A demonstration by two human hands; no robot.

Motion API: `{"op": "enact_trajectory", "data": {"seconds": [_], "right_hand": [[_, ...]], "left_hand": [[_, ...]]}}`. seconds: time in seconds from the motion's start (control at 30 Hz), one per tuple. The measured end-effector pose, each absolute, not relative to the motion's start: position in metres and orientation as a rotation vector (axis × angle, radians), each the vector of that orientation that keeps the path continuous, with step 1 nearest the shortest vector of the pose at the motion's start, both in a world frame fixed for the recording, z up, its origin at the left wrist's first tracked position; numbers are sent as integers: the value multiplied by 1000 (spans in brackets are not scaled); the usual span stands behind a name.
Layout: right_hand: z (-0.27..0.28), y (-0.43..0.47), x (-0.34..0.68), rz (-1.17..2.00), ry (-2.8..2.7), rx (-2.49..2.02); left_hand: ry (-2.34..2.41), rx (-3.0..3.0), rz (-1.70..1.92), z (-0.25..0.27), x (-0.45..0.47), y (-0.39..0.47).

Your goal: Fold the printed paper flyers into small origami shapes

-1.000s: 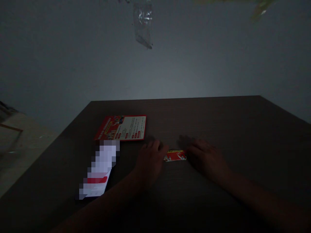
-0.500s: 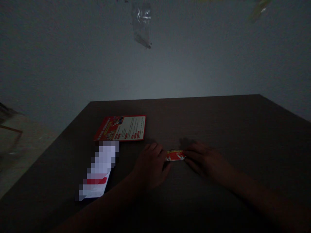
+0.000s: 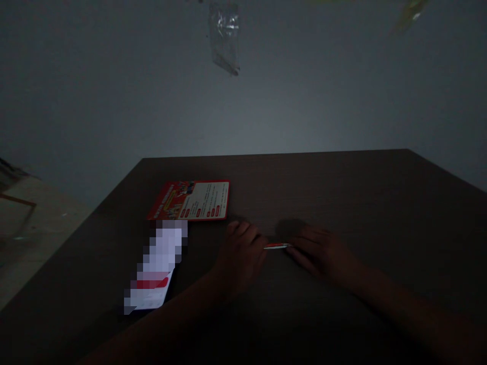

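Between my hands, a thin strip of folded red printed paper (image 3: 276,246) shows nearly edge-on, with a pale lower edge. My left hand (image 3: 242,256) grips its left end, fingers curled and thumb close to them. The right end is pinched by the fingertips of my right hand (image 3: 321,253). Both hands are low over the dark table (image 3: 323,192). Dim light hides the exact finger contact and how many layers the paper has.
A red and cream printed card or booklet (image 3: 207,200) lies at the left of the table. Nearer me is a lit phone (image 3: 155,268), its screen blurred, close to my left forearm. A clear plastic piece (image 3: 224,38) hangs on the wall behind.
The paper's red and yellow printed face was showing as a wider band; now only a thin edge shows. My left fingers have shifted slightly right and curled more. The right hand stays nearly in place.
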State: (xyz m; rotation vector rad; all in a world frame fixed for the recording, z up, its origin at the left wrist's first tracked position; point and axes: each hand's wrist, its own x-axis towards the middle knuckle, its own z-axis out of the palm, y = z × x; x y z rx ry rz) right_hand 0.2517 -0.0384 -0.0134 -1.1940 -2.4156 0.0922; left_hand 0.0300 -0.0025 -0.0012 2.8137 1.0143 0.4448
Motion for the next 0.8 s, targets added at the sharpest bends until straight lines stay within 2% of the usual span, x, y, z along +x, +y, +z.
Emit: {"op": "enact_trajectory", "data": {"seconds": [0.37, 0.8], "right_hand": [[-14, -39, 245, 229, -2376, -943], [-18, -41, 241, 433, -2281, -851]], "left_hand": [[670, 2768, 617, -3, 34, -10], [566, 2742, 661, -4, 34, -11]]}}
